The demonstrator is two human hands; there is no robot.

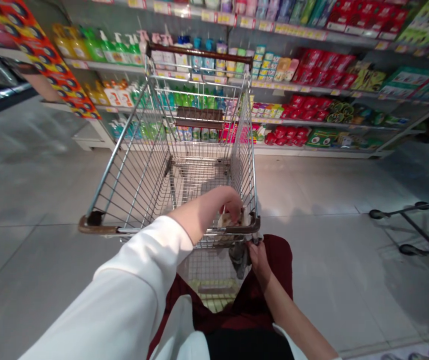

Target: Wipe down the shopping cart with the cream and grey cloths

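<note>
The person wears a white jacket (180, 320), its left sleeve (132, 287) creased and ending at the forearm; black top (248, 345) between its edges; maroon trousers (279, 257). Left hand (232, 204), right hand (258, 255): bare.

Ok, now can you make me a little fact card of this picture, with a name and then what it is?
Place: store aisle with shelves behind the cart
Cart: metal shopping cart, brown corner pieces
Left hand: left hand bent down inside the near end, at a pale thing too unclear to name
Right hand: right hand by the cart's near right corner, beside a grey cloth-like thing
Shelf goods: pump bottles, red packs
Floor: pale tiles
</note>
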